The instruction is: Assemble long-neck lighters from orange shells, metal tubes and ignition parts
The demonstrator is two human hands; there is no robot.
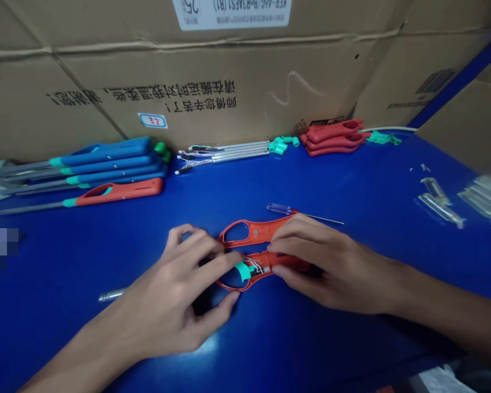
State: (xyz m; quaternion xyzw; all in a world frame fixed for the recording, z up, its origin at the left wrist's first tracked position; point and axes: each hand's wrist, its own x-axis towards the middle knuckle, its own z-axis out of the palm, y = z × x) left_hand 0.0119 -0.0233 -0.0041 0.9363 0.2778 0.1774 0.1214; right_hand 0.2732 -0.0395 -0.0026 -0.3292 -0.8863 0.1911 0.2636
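Two red-orange shell halves lie side by side at the middle of the blue table. The nearer half holds a green trigger piece and thin white wires. My left hand grips its left end, thumb at the near edge and fingers over the top. My right hand pinches the right part of the same half between thumb and fingers, its knuckles over the right end of the farther half. A clear-handled screwdriver rests just beyond my right hand. A metal tube end shows beside my left forearm.
Blue lighters and a red one lie back left on the table. Metal rods, green parts and red shells line the cardboard box. Clear pieces lie right.
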